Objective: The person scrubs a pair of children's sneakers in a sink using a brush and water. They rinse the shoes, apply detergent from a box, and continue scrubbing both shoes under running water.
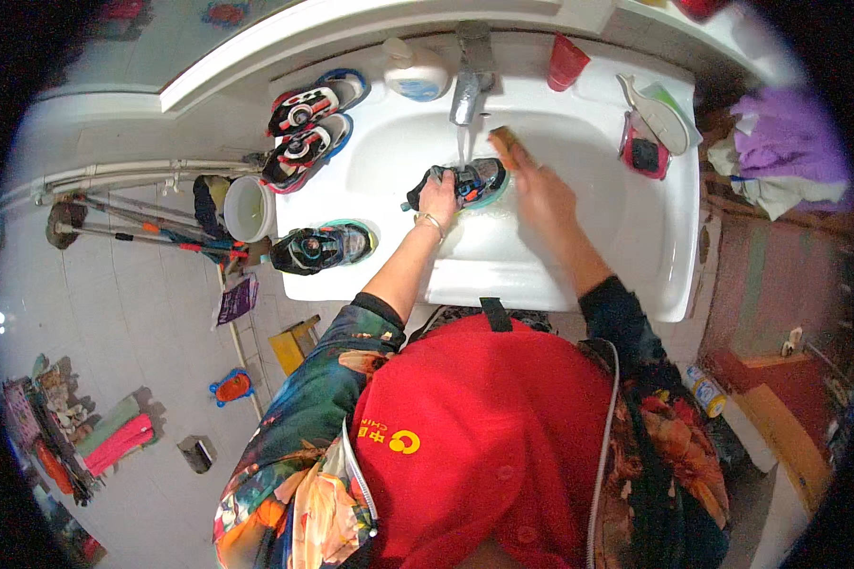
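My left hand point(439, 200) grips a dark sneaker point(480, 179) with a teal sole over the basin of a white sink point(605, 274). Water from the chrome faucet point(467, 98) runs down onto the shoe. In my right hand point(546, 195) is a brush with a wooden back point(503, 148), held just off the shoe's right end; its bristles cannot be made out. A similar dark sneaker point(320, 247) rests on the sink's left ledge. Farther back on that ledge, a pair of black, white and red sneakers point(300, 146) stands side by side.
Behind the basin are a white pump bottle point(415, 70) and a red cup point(566, 62). A pink soap dish point(645, 153) and a pale long-handled brush point(656, 117) lie on the right ledge. A white bucket point(248, 208) hangs or stands left of the sink, near several mop poles point(164, 243).
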